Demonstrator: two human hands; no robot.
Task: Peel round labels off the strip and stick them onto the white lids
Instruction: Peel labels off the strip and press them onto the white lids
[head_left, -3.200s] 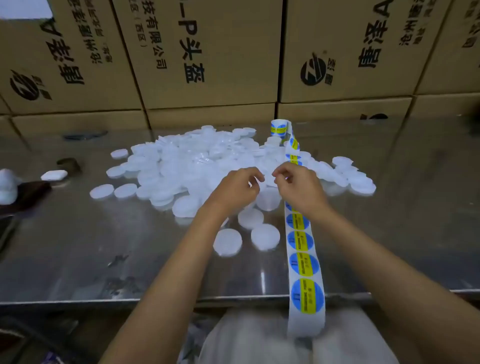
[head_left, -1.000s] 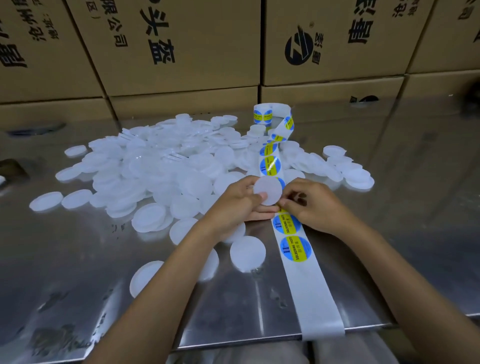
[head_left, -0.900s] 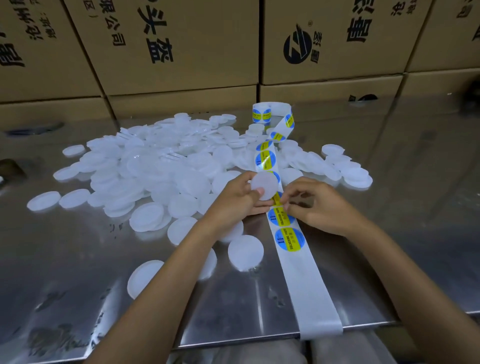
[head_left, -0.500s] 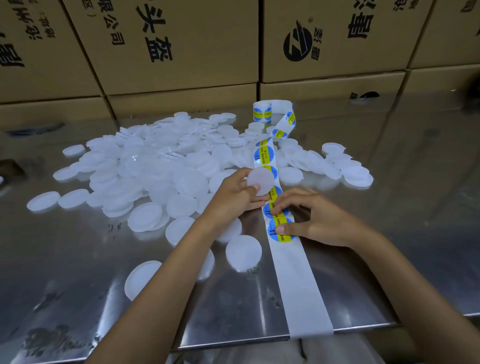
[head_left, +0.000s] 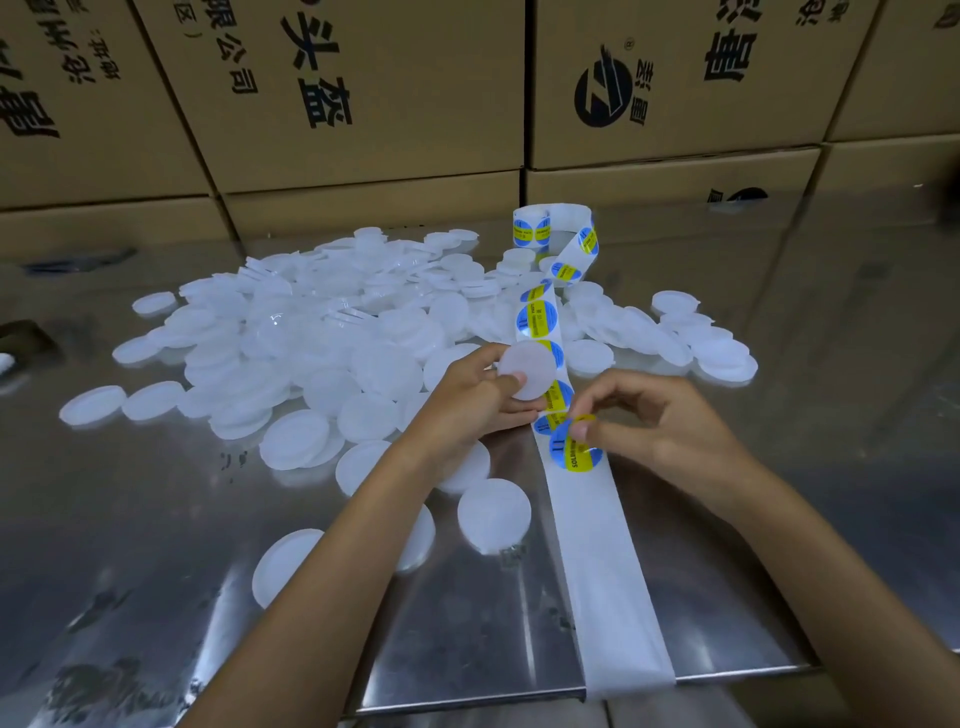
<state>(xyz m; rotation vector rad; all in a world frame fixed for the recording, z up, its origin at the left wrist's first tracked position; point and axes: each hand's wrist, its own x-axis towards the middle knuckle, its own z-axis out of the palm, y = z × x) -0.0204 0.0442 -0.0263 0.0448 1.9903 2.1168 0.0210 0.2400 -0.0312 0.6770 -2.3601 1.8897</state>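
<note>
**Label half off the strip, one lid held ready**

The right hand (head_left: 654, 426) pinches the top edge of a round blue-and-yellow label (head_left: 575, 450) between thumb and forefinger — the label tilts up off the white backing strip (head_left: 597, 561), though whether its lower edge is still stuck down cannot be told. Just left of the strip, the left hand (head_left: 467, 405) grips one white lid (head_left: 527, 370) by its rim, thumb on the near edge, the flat face turned toward the camera and lifted above the strip; it covers part of a label behind it.

The strip runs from the near table edge, where its bare end hangs over, up past both hands and across the heap of lids (head_left: 322, 343) to a small curled loop (head_left: 556, 228) at the far side. Beyond the hands it carries more labels; nearer than the hands it is bare.

Left of the strip the heap spreads wide over the shiny metal table (head_left: 156, 571), with loose lids scattered at its near fringe — one (head_left: 493, 514) lies just beside the strip, below the left wrist. A smaller cluster (head_left: 696, 343) sits right of the strip. Behind everything, cardboard boxes (head_left: 363, 93) with black printing stand stacked along the table's far edge.
</note>
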